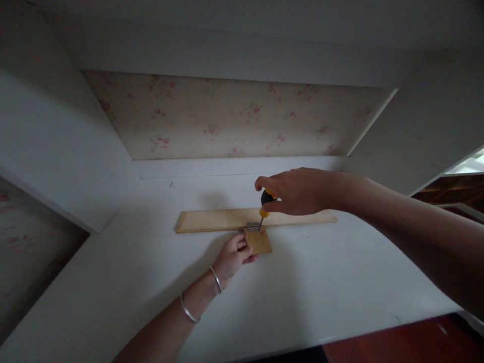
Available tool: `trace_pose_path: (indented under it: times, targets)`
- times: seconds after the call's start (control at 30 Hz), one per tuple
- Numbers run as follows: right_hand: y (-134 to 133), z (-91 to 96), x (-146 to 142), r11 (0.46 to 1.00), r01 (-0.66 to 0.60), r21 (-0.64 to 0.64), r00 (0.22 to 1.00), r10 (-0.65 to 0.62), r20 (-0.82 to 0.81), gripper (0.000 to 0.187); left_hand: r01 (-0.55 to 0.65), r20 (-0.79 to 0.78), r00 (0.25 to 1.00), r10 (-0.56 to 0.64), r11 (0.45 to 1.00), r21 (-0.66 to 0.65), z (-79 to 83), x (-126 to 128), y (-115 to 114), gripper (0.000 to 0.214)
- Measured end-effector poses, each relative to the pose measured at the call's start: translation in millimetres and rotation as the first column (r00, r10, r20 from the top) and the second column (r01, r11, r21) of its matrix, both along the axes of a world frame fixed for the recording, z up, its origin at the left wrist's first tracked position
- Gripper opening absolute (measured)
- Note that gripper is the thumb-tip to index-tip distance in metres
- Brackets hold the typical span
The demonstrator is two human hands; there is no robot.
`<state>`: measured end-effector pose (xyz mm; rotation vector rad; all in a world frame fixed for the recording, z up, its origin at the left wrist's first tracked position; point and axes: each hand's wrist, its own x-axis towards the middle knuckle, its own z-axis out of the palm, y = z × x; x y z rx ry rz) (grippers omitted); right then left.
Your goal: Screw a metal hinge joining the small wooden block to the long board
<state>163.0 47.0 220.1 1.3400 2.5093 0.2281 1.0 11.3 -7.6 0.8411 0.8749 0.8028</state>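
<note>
My right hand (293, 191) is wrapped round the handle of a yellow and black screwdriver (265, 212). The screwdriver slants slightly, its tip down at a small metal hinge (253, 226). That hinge lies where a small square wooden piece (259, 243) meets a long pale wooden board (212, 220). Gripping the square piece by its left side and lower edge is my left hand (235, 255), with two silver bangles on the wrist. Whether a screw sits under the tip is too small to tell. My right hand and forearm cover part of the board's right half.
All this lies on a white surface (325, 282) with white panels at the left and right. Behind it is a wall with floral wallpaper (242, 118). A few small dark bits (171, 184) lie at the back left. Something red (401, 340) shows beyond the front edge.
</note>
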Motion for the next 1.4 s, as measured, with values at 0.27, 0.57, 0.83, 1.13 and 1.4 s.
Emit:
trace_pose_path:
  times: [0.27,0.57,0.83,1.13,1.4]
  targets:
    - [2.8,-4.0,-6.1,0.978,0.038,0.207,0.993,-0.059,0.098,0.063,-0.004,-0.006,1.0,0.004,1.0,0.001,-0.6,-0.2,-0.7,0.032]
    - [1.8,-2.5,-3.8,0.995,0.016,0.097,0.999,-0.021,0.046,0.053,0.002,0.019,1.0,-0.002,1.0,0.011,1.2,-0.2,-0.9,0.029]
    - [2.2,-3.2,-4.5,0.995,0.033,0.09,0.999,-0.036,0.04,0.057,0.008,0.012,1.0,-0.008,1.0,0.007,3.4,-1.1,-1.6,0.029]
    - [3.3,-1.7,-5.2,0.99,-0.009,0.142,0.998,0.0,0.064,0.063,-0.015,0.015,1.0,0.015,1.0,-0.002,0.9,-0.4,-0.9,0.03]
    - [3.8,-2.7,-7.6,0.984,0.038,0.175,0.995,-0.053,0.082,0.071,-0.02,0.014,1.0,0.02,1.0,0.006,-0.8,-1.1,-1.3,0.029]
